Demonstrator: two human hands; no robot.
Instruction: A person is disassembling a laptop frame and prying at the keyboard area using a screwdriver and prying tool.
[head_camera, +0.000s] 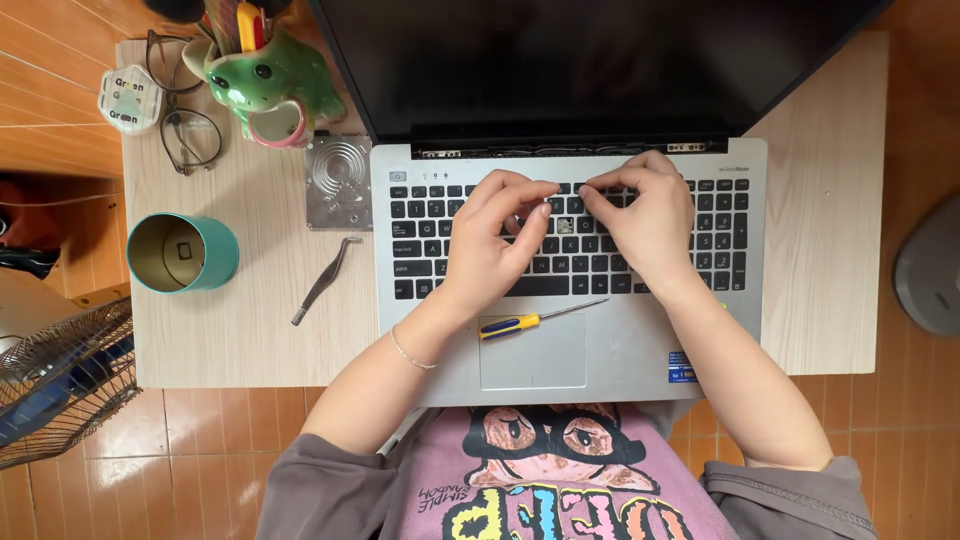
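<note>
Hands meet over the middle of the laptop (610, 350) keyboard, seen from the head camera. The left hand (490, 240) has thumb and forefinger pinched together just left of a bare key socket (564, 226), where a keycap is missing; whether a keycap sits in that pinch is too small to tell. The right hand (645, 215) curls with its fingertips pressed down just right of the same socket, fingers bent, holding nothing that shows.

A yellow-and-blue screwdriver (535, 320) lies untouched across the top of the trackpad, below the hands. Left of the laptop on the surface (250, 300) lie tweezers (322, 280), a square metal plate (338, 182) and a teal tin (182, 253); a green frog mug (268, 85) and glasses (185, 120) sit near the far left corner.

The step in hand looks like keycap work at that open socket. A next move there would call for fine, level fingertip pressure straight over the socket, so the small clips underneath are not bent.
</note>
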